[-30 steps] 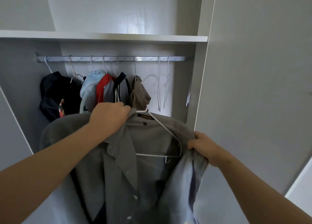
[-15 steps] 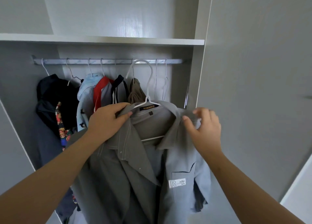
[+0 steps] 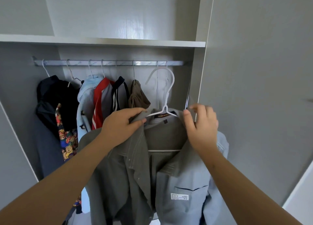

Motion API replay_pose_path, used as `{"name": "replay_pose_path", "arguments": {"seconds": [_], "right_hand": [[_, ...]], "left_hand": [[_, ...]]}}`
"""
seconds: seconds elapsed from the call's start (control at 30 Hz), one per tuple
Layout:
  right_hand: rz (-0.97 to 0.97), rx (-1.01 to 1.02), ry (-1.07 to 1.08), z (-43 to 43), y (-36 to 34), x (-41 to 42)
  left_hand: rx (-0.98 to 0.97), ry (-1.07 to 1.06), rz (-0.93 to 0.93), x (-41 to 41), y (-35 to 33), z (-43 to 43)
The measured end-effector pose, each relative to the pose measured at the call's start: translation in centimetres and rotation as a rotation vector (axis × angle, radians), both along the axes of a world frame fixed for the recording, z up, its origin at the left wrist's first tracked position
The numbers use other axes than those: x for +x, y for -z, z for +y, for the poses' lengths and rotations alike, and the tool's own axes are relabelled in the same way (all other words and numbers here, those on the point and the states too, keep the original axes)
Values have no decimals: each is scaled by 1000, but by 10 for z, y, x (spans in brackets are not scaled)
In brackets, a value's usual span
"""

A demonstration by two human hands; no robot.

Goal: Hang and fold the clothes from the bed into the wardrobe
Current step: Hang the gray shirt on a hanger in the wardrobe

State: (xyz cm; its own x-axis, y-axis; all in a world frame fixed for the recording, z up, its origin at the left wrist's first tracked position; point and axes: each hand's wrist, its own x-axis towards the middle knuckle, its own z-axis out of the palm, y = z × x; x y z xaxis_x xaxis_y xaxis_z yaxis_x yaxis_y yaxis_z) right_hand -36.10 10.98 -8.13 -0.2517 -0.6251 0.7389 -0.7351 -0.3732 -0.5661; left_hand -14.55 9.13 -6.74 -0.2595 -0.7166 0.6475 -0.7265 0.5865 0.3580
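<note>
So, on the far left of the wardrobe rail [image 3: 108, 62] I see a dark jacket [image 3: 55, 97] with a bright teddy-bear cloth [image 3: 67, 143] peeking out under it. Next to it hang a light blue top [image 3: 84, 99], a red and grey top [image 3: 101, 97], a dark top with white stripes [image 3: 118, 92] and a brown piece [image 3: 138, 97]. All of them hang from thin hangers on the rail.

My left hand [image 3: 122, 124] is in front of these clothes. Its fingers [image 3: 135, 113] are closed tight, pinching the left side of the collar of the grey shirt [image 3: 122, 182]. The shirt sits on a white hanger [image 3: 165, 96] and hangs open down the front, with a black label inside the neck. The hook of the white hanger points up, just under the rail but not on it. Two bare wire hangers [image 3: 157, 82] hang on the rail behind the hook.

My right hand [image 3: 201, 128] is at the right shoulder of the shirt. Its fingers are loose and partly spread, resting by the collar, and I cannot tell if they grip anything. Lower right on the shirt is a chest pocket with a white patch [image 3: 179, 196] that shows a big letter R.

Above the rail is a bare shelf [image 3: 101, 41]. On the far right stands the pale wardrobe door [image 3: 262, 72].
</note>
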Motion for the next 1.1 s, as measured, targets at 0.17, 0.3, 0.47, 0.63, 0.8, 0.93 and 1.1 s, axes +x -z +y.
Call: {"name": "replay_pose_path", "arguments": {"seconds": [0.17, 0.3, 0.47, 0.63, 0.8, 0.93, 1.1], "right_hand": [[180, 508, -209, -11, 7, -9], [-83, 532, -213, -11, 19, -5], [-248, 590, -198, -14, 21, -4], [-465, 541, -267, -14, 18, -12], [-481, 486, -324, -11, 9, -12], [-384, 370, -361, -3, 5, -12], [-186, 389, -110, 0, -8, -22]], "left_hand": [[99, 41, 7, -4, -2, -1], [-16, -173, 27, -10, -7, -8], [271, 18, -36, -28, 2, 12], [729, 313, -209, -26, 2, 19], [45, 57, -284, -22, 0, -15], [121, 42, -311, -35, 10, -19], [14, -44, -59, -42, 9, -12]]}}
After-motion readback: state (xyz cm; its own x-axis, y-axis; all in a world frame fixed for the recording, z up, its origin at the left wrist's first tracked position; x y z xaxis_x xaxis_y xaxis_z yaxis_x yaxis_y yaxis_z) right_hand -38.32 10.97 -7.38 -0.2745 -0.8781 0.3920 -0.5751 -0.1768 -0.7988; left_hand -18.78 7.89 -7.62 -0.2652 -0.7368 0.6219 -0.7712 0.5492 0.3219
